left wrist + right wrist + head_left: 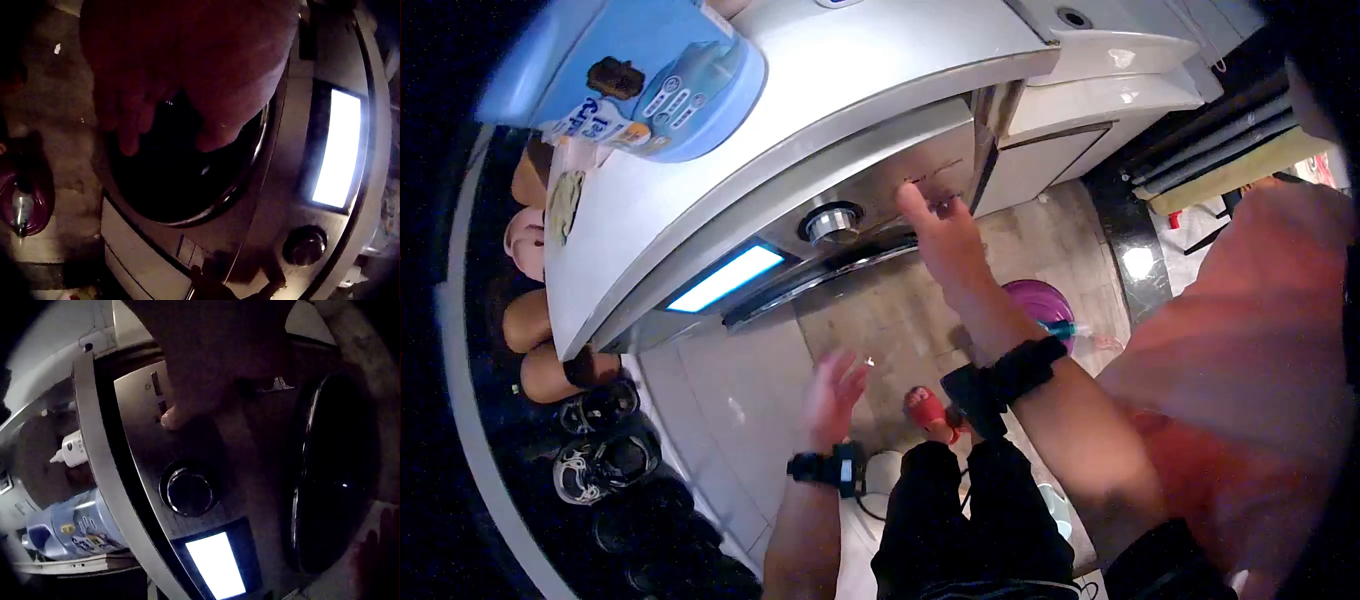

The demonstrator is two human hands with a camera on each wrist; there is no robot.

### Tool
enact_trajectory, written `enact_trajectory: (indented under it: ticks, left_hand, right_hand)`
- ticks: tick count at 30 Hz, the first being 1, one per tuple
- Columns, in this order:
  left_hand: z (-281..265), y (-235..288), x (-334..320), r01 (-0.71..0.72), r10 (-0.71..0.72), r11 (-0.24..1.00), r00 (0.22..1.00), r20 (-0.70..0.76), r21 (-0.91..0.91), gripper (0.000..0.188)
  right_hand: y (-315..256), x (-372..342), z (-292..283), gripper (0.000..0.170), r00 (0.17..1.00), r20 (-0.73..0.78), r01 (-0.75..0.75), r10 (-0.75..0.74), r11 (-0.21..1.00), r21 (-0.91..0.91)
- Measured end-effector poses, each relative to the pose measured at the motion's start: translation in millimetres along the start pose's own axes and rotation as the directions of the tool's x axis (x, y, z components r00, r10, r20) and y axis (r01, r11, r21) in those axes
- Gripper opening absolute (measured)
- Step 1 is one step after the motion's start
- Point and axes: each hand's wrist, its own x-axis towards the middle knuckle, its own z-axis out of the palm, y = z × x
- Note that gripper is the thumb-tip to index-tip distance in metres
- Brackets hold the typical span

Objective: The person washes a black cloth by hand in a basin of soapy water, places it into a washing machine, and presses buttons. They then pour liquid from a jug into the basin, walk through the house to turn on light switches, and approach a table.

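one washing machine (840,85) stands in front of the person, with one front panel (890,170) bearing one silver knob (832,224) and one lit display (725,278); below is one round dark door (181,181). two hands are out. the right hand (945,245) is at the panel's end beyond the knob, thumb and fingers parted, the thumb against the panel, nothing seen in its grasp. the left hand (837,390), blurred in the head view, is loosely spread near the door and has hold of nothing; contact with the door cannot be told.

on the machine's top stand one blue laundry gel jug (670,80) and one white bottle (75,450). one purple basin (1030,290) sits on the floor, partly covered by the right forearm. at least two laced shoes (600,465) lie left. one red sandal (920,405) shows beneath, and reddish cloth (1250,310) fills the right side.
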Motion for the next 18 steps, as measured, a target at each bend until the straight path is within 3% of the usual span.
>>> enact_trajectory:
  ticks: [3,7,9,11,13,16,18]
  left_hand:
    - [-17,-6,-35,0.03,-0.036,0.997,0.997,-0.075,-0.069,0.034]
    - [-63,-35,-45,0.061,-0.064,0.995,0.997,-0.032,-0.085,0.048]
    - [-73,-47,-51,0.11,-0.111,0.991,0.994,-0.011,-0.077,0.05]
    - [-65,-43,-68,0.093,-0.093,0.996,0.995,0.022,-0.007,0.05]
    - [-62,-40,-79,0.112,-0.113,0.993,0.993,0.035,0.025,0.049]
    - [-59,-32,-93,0.122,-0.12,0.99,0.992,0.045,-0.066,0.024]
    - [-58,-26,-97,0.087,-0.088,0.996,0.989,0.118,0.018,0.028]
  right_hand:
    - [-1,-1,0,0.056,1.0,-0.027,-0.016,0.014,0.995,-0.101]
    - [-14,-3,-4,0.069,0.991,-0.038,-0.137,0.132,0.97,-0.2]
    - [-29,-18,-9,0.076,0.989,0.087,-0.116,0.122,0.99,-0.074]
    - [-35,-31,-8,0.075,0.99,-0.002,-0.139,0.14,0.982,-0.131]
    - [-39,-58,-17,0.067,0.987,0.161,0.009,0.003,0.997,-0.077]
    - [-24,-99,-51,0.056,0.936,0.176,-0.267,0.306,0.94,-0.214]
    - [15,-131,-89,0.046,0.895,0.106,-0.419,0.434,0.897,-0.141]
